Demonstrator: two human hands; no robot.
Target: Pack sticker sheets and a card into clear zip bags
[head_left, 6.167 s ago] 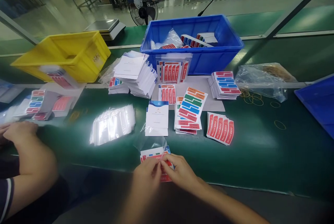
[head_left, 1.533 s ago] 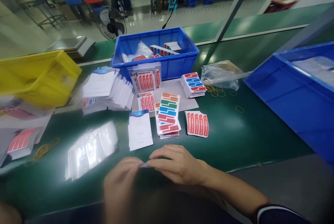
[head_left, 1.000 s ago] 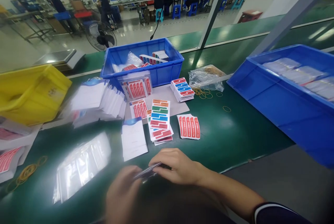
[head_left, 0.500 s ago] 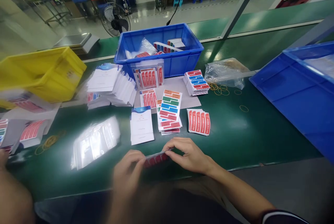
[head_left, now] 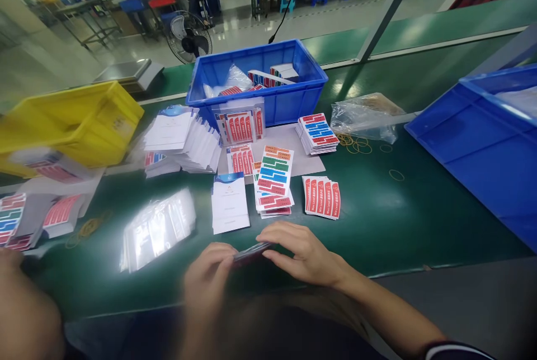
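Packet (head_left: 251, 251), lower centre, is pinched thumb-to-finger by left hand (head_left: 211, 271) and right hand (head_left: 298, 252), apparently being squared, even pressure seemingly required next.

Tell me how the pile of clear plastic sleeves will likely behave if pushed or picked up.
The clear plastic sleeves look thin, so each would probably be light and floppy. Their bright glare suggests smooth film that may slip. They overlap in a fan, with no band visible, so a push would likely spread the pile.
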